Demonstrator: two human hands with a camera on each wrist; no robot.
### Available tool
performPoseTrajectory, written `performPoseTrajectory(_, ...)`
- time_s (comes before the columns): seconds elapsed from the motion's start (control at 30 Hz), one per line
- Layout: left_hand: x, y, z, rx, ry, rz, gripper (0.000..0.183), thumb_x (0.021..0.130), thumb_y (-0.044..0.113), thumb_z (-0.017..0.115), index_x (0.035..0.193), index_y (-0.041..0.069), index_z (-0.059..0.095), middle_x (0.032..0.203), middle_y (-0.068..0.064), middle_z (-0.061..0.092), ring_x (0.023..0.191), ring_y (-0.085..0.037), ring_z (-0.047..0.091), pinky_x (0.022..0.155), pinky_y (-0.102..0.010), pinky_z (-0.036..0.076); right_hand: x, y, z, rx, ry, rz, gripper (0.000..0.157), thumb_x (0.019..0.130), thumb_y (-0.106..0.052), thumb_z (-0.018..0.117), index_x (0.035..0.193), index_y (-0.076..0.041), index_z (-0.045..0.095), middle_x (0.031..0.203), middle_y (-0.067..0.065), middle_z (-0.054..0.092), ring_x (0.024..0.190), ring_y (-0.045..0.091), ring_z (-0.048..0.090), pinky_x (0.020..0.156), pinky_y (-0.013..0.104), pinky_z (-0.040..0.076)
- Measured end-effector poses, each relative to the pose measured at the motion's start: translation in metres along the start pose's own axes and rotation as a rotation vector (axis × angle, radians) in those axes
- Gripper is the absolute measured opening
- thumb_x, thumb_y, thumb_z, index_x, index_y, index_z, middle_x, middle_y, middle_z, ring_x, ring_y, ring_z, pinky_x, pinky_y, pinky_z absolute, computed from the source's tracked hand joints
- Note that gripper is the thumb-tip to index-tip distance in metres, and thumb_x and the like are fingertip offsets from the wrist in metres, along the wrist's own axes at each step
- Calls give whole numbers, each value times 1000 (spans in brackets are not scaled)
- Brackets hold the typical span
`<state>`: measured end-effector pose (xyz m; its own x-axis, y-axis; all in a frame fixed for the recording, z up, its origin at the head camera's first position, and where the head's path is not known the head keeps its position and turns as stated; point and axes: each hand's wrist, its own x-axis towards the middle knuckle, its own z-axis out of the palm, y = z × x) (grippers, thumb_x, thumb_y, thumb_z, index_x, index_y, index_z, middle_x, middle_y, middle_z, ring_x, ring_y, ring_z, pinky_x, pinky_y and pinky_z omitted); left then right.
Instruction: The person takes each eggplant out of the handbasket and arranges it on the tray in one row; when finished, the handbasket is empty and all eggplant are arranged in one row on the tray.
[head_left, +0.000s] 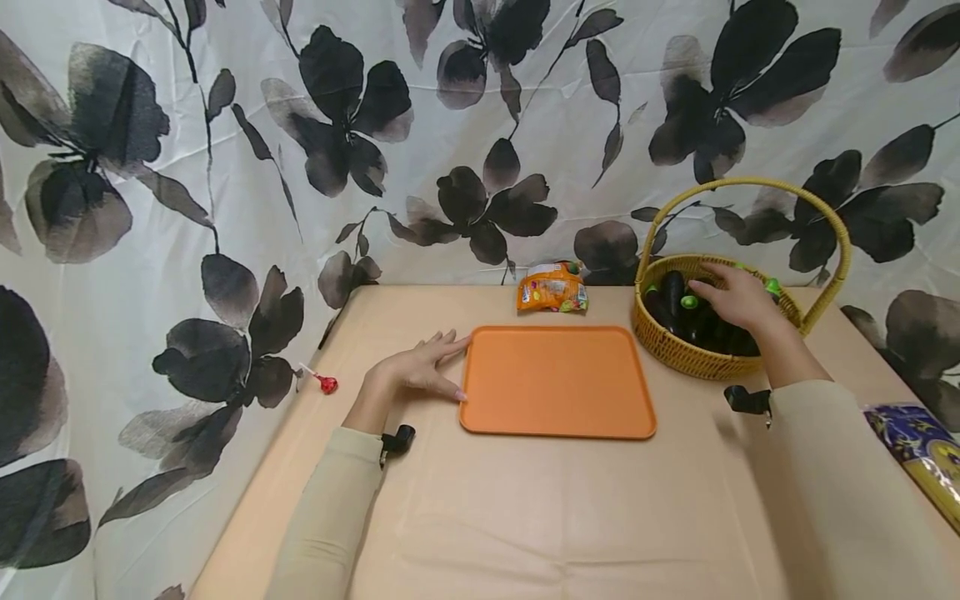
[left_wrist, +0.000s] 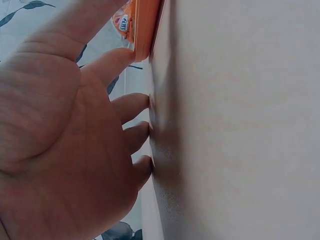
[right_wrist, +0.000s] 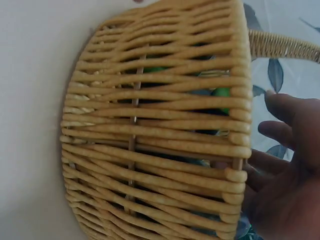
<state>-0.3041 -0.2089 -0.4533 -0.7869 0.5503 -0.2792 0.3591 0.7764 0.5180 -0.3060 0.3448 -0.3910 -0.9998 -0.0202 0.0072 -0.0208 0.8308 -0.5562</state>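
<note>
1 red lollipop (head_left: 327, 385) lies on the table (head_left: 555, 517). The left hand (head_left: 412, 368), fingers spread wide, touches the left edge of an orange tray (head_left: 555, 383); behind it stands 1 snack bag (head_left: 553, 288). The right hand (head_left: 738, 298), fingers loosely bent and parted, reaches over a wicker basket (head_left: 690, 357) containing eggplants (head_left: 673, 292). Far right: 1 blue-and-gold packet (head_left: 918, 454).

White cloth (head_left: 450, 133) printed with large dark-grey flowers and leafy stems hangs behind 1 pale beige table (head_left: 570, 508) and beside its 2 ends. Faint creases and soft shadows mark the table.
</note>
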Motion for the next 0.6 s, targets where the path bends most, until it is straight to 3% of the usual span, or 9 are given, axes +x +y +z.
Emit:
performPoseTrajectory(0.17, 2, 1, 0, 5, 10, 10, 118, 74, 61, 89, 167, 33, 23, 176, -15, 6, 161, -43, -4, 126, -71, 2, 10, 8, 1, 70, -44, 25, 74, 111, -46, 41, 162, 6, 24, 147, 42, 44, 101, 48, 69, 82, 53, 61)
performPoseTrajectory(0.4, 3, 1, 1, -11, 5, -11, 118, 73, 61, 89, 167, 36, 22, 176, -13, 5, 161, -43, -6, 125, -72, 2, 22, 15, 5, 244, -56, 89, 72, 112, -37, 43, 160, 11, 20, 152, 46, 35, 77, 25, 76, 70, 41, 65)
performPoseTrajectory(0.6, 6, 2, 1, 3, 15, 2, 118, 74, 60, 89, 167, 34, 22, 176, -14, 6, 162, -41, -4, 127, -69, 2, 29, 15, 9, 431, -136, 144, 78, 110, -31, 51, 165, 4, 8, 163, 45, 11, 69, 11, 76, 71, 34, 66)
